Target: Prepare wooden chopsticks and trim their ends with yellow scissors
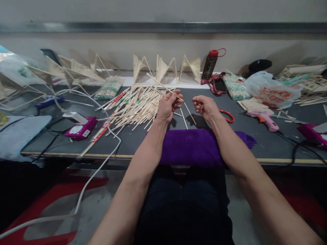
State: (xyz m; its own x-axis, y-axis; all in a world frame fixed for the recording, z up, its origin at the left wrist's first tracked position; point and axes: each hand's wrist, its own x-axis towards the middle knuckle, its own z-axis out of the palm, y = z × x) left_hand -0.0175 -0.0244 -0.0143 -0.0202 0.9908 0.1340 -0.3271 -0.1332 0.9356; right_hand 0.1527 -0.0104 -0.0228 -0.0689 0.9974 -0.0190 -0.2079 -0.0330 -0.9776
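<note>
My left hand pinches a thin wooden chopstick, which slants up and left above the table. To its right, my right hand hovers with its fingers curled together; whether anything small is between them I cannot make out. Beneath the hands lie loose chopsticks on the dark tabletop. A large heap of chopsticks spreads just left of my left hand. Under my forearms a folded purple cloth lies along the table's front edge.
Fan-shaped stick structures stand along the wall. A bottle, a phone, a pink glue gun, red-handled scissors and a plastic bag are on the right. A white cable and magenta power box lie left.
</note>
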